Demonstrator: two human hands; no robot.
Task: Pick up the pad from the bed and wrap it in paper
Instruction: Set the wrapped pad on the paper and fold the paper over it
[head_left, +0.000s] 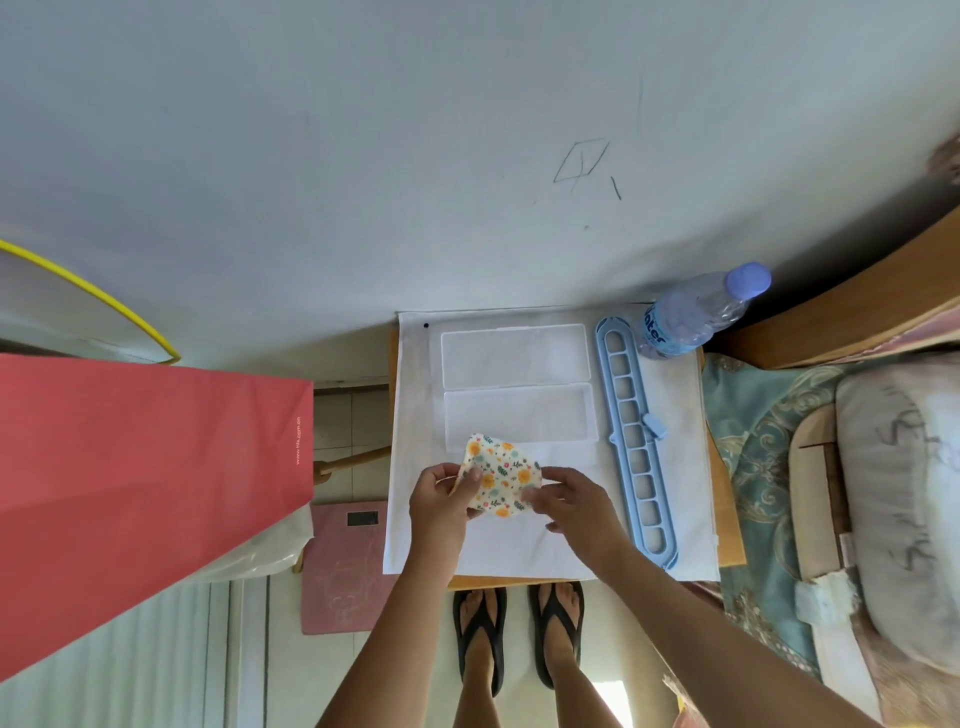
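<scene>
A small pad (500, 475) in cream cloth with orange and teal flowers is held just above the white paper (519, 545) on a little table. My left hand (441, 499) pinches its left edge with the thumb on top. My right hand (571, 501) grips its right edge. Both hands are over the front middle of the paper. The pad's lower part is hidden behind my fingers.
Two clear rectangular lids (514, 356) lie at the back of the paper, a blue slotted hanger (634, 441) along its right side, and a water bottle (696, 312) at the back right. The bed (769, 441) is to the right, a red bag (130, 493) to the left, and a pink scale (348, 566) on the floor.
</scene>
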